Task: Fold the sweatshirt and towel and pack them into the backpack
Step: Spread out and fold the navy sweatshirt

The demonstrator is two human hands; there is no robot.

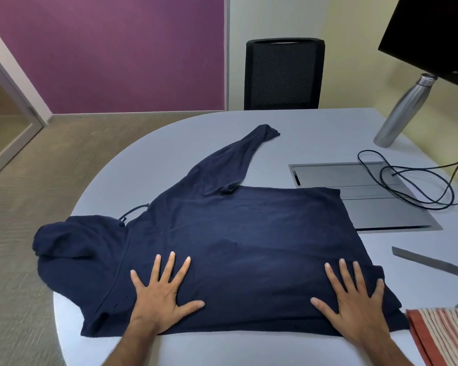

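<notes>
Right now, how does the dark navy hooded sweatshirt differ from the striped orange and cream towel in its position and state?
The dark navy hooded sweatshirt lies spread flat across the middle of the grey table; the striped orange and cream towel sits at the near right corner, cut off by the frame. The sweatshirt is plain, the towel striped. The left hand and right hand press on the sweatshirt; neither touches the towel. Both are cloth lying on the table.

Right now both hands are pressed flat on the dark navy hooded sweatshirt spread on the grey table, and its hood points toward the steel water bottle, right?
Not quite. The head view shows the hood at the left end, away from the steel water bottle at the far right. Both the left hand and right hand do lie flat on the dark navy hooded sweatshirt.
</notes>
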